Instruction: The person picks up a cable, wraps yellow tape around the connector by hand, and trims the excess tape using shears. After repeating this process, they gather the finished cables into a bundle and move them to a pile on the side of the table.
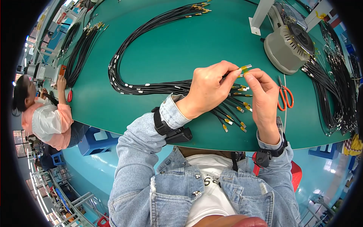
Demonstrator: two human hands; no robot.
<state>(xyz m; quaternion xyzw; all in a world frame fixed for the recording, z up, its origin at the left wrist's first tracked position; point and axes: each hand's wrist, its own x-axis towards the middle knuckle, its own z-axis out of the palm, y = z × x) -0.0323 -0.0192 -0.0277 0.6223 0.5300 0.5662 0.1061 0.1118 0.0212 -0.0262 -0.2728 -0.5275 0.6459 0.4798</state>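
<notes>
My left hand (207, 90) is closed in a pinch on the end of a black cable, just behind its silver connector (248, 66). Yellow tape (244, 69) shows around that end. Thumb and forefinger of my right hand (263, 94) press together on the tape's lower edge, right beside the left fingertips. Beneath both hands lies a bundle of black cables (159, 89) with white labels, curving away to the far side. Its near ends (240, 109) fan out, many with yellow wraps and metal tips. Orange-handled scissors (285, 97) lie right of my right hand.
A grey round machine (287, 49) stands on the green table (181, 45) at the far right, by a white post (261, 17). More black cables (332, 87) lie at the right edge, others (81, 55) at the left. A co-worker (49, 117) sits at left near a blue stool (96, 142).
</notes>
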